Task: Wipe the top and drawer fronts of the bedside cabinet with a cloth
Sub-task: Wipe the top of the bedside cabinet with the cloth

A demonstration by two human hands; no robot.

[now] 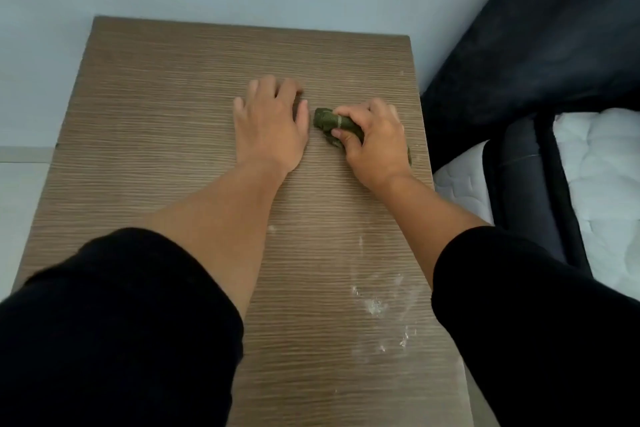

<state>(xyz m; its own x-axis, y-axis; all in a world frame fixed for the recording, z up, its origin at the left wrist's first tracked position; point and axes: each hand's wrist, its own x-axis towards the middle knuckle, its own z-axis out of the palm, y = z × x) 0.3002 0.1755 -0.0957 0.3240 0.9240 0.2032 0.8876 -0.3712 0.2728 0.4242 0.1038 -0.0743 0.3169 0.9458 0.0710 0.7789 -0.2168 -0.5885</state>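
I judge the job barely under way. White dusty smears (375,305) lie on the near right part of the cabinet top (173,107), so that patch has not been wiped. The drawer fronts are out of view, and I cannot tell their state.

My right hand (375,146) is my grip: its fingers curl round the green cloth (330,121), which is bunched into a tight wad and pressed onto the top, toward the right edge and about midway back. The wad pokes out to the left of my fingers, and a scrap of it shows past the heel of that hand.

My left hand (270,125) rests flat on the wood, fingers straight, holding nothing, just beside the cloth without clearly touching it. The smears lie well nearer to me than the cloth.
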